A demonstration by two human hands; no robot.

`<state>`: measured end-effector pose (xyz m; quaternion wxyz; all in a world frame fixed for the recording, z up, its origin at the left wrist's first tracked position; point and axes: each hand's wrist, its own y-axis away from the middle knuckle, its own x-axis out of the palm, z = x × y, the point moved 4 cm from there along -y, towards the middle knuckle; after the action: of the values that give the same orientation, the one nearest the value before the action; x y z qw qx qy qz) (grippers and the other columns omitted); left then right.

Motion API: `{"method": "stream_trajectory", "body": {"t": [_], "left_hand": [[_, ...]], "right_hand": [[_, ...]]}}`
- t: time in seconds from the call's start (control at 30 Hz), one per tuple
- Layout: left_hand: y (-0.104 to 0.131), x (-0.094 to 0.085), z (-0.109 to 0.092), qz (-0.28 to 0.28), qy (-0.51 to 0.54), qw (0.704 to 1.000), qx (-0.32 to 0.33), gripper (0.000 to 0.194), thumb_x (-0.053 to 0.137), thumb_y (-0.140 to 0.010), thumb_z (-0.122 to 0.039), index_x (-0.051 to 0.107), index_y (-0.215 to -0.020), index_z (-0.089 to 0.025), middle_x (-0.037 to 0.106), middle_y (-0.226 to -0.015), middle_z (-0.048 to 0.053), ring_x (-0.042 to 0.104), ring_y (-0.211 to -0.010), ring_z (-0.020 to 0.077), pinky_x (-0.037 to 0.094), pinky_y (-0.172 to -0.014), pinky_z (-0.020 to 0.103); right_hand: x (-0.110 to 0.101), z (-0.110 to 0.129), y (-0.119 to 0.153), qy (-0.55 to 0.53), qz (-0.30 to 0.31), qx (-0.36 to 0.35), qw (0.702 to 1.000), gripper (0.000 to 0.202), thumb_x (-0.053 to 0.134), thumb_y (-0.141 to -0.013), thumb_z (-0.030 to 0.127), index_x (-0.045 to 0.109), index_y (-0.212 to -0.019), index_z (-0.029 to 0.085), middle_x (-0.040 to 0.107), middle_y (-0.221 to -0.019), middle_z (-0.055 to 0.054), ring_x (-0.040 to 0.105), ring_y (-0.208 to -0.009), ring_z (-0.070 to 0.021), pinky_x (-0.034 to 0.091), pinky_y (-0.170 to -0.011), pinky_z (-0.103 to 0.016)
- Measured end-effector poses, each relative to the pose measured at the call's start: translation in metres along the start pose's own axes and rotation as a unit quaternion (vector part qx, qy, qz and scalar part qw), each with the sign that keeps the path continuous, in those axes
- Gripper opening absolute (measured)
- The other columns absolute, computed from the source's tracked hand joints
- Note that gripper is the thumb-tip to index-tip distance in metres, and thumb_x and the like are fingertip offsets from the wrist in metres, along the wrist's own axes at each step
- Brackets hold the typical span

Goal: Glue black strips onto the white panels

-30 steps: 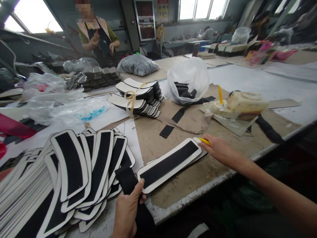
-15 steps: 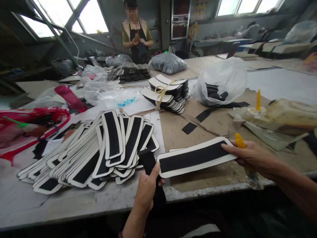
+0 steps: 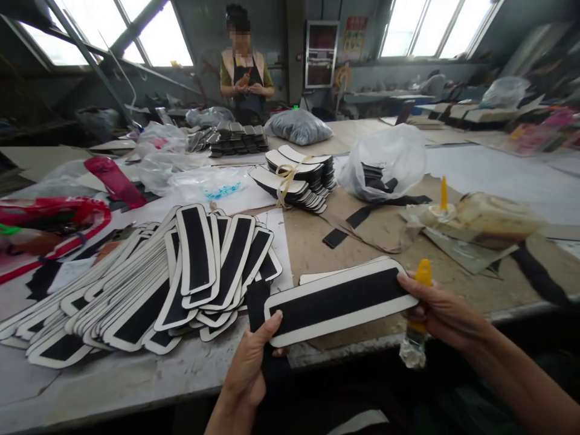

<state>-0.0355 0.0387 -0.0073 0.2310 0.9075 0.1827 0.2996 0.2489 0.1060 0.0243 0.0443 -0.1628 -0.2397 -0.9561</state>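
Note:
Between my hands is a long, slightly curved white-bordered panel (image 3: 338,302) with a black strip along its middle. My left hand (image 3: 251,356) pinches its left end, thumb on top; a black fabric band (image 3: 257,305) passes behind that end and hangs below the hand. My right hand (image 3: 437,308) grips the panel's right end and also holds a yellow-handled brush (image 3: 422,275), bristles down and coated with something whitish. Under the held panel, another pale panel edge (image 3: 312,278) shows on the table. To the left lies a fanned heap of similar panels (image 3: 199,254).
Beyond my hands stand a tied bundle of panels (image 3: 294,181) and a white plastic bag (image 3: 385,160) with black pieces. A stained container (image 3: 493,217) with a yellow-handled tool is at right. Red plastic (image 3: 90,238) lies at left. A co-worker (image 3: 247,75) stands across the table.
The view has shifted a little. Both hands and the panel sit lower and further left in the picture. The brush in my right hand now shows its bristles hanging down.

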Motion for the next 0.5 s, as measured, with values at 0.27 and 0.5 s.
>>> {"method": "stream_trajectory", "body": {"t": [0.27,0.5], "left_hand": [[-0.002,-0.008,-0.004,-0.046,-0.073,0.996,0.025,0.033,0.082,-0.056,-0.030,0.064,-0.079,-0.015,0.063,-0.067,-0.001,0.056,-0.055,0.0129,0.047,-0.048,0.021],[0.001,-0.004,-0.013,-0.035,-0.145,0.987,0.068,0.041,0.080,-0.059,-0.038,0.063,-0.088,-0.013,0.062,-0.074,0.001,0.053,-0.058,0.0129,0.043,-0.044,0.021]], "right_hand": [[-0.002,-0.004,-0.004,0.129,0.027,-0.058,0.990,0.049,0.061,-0.073,0.062,0.042,-0.066,0.018,0.039,-0.047,0.007,0.029,-0.039,-0.0042,0.020,-0.038,-0.017],[-0.005,0.005,-0.003,0.340,0.002,-0.085,0.937,0.047,0.061,-0.075,0.058,0.044,-0.061,0.017,0.039,-0.050,0.006,0.033,-0.045,-0.0063,0.022,-0.042,-0.020]]}}
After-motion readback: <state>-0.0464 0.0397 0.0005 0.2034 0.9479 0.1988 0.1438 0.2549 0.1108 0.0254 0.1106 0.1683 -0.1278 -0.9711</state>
